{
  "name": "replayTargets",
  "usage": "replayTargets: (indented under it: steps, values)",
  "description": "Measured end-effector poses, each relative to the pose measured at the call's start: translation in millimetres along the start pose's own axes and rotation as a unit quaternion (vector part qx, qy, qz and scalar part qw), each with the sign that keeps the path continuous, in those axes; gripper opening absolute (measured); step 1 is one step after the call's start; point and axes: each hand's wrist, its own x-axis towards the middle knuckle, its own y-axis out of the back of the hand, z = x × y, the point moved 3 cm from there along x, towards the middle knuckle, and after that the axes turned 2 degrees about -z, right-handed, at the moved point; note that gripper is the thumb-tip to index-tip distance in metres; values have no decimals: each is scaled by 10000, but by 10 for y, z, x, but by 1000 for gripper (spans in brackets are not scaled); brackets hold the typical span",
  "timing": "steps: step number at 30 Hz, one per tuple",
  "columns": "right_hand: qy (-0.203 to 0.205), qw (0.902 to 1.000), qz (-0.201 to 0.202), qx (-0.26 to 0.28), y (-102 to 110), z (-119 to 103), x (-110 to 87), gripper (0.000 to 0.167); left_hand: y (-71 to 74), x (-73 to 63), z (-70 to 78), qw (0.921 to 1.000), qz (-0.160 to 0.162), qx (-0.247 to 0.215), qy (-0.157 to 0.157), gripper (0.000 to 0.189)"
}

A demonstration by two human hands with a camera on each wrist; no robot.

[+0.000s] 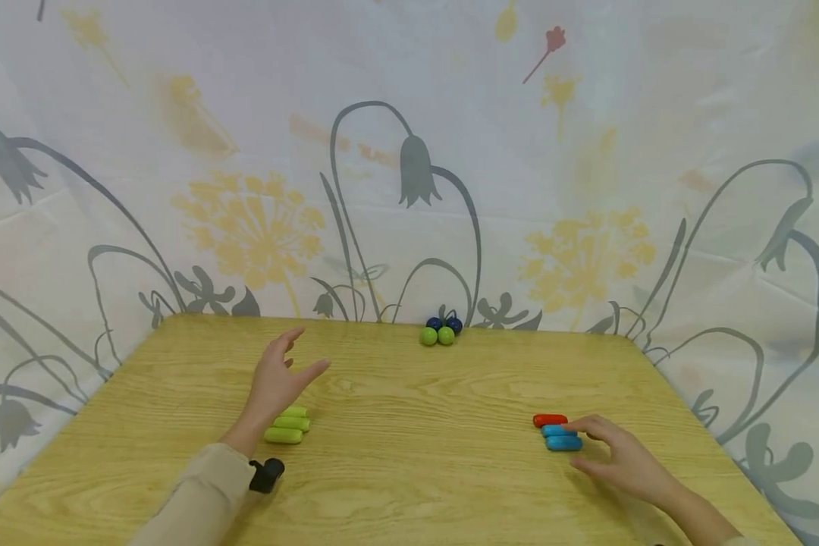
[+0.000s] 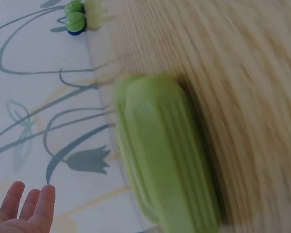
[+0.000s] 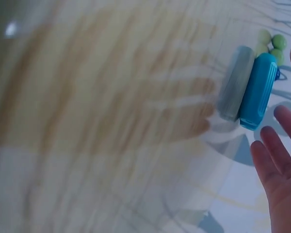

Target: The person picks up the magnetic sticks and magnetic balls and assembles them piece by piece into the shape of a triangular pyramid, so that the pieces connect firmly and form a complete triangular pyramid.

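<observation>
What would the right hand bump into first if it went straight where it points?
Probably the blue pieces, lying just ahead of the right hand, though its height is hard to tell.

Between the left hand (image 1: 276,383) and right hand (image 1: 621,462), a hand could cross the tabletop (image 1: 409,440). Blue sticks (image 1: 563,443) and a red stick (image 1: 550,420) obstruct the right fingertips; green sticks (image 1: 292,424) lie behind the left fingers; balls (image 1: 446,336) stand beyond both.

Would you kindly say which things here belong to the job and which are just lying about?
Likely the job's:
three green sticks, near left hand
two blue sticks, by right hand
red stick, beside these

Probably lying about:
green balls, blue balls at the back
</observation>
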Motion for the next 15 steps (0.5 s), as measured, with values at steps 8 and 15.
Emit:
replayTargets:
  steps: [8, 15]
  values:
    - [59, 9996, -252, 112, -16, 16, 24, 32, -193, 129, 42, 9999, -108, -126, 22, 71]
    - [175, 9975, -488, 487, -39, 81, 58, 31, -344, 227, 100, 9996, -147, -192, -131, 68]
